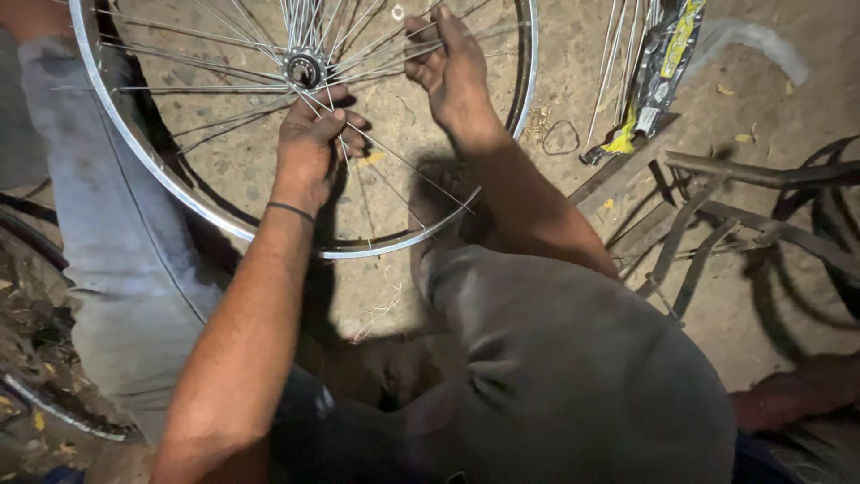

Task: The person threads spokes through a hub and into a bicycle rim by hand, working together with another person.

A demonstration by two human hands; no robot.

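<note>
A shiny metal bicycle wheel rim [170, 184] with thin spokes lies over my legs, its hub [305, 68] near the top middle. My left hand [309, 143] sits just below the hub with its fingers pinched around a spoke. My right hand [452, 67] reaches in from the right and grips several spokes between the hub and the rim. A dark band circles my left wrist. Loose spokes hang toward the rim's lower edge.
A bundle of spare spokes in a black and yellow wrapper [649, 76] lies on the dirt ground at upper right. Dark metal bicycle frame parts [717, 215] lie at the right. A small wire loop [561, 136] rests beside the rim. A tyre [36, 242] shows at the left.
</note>
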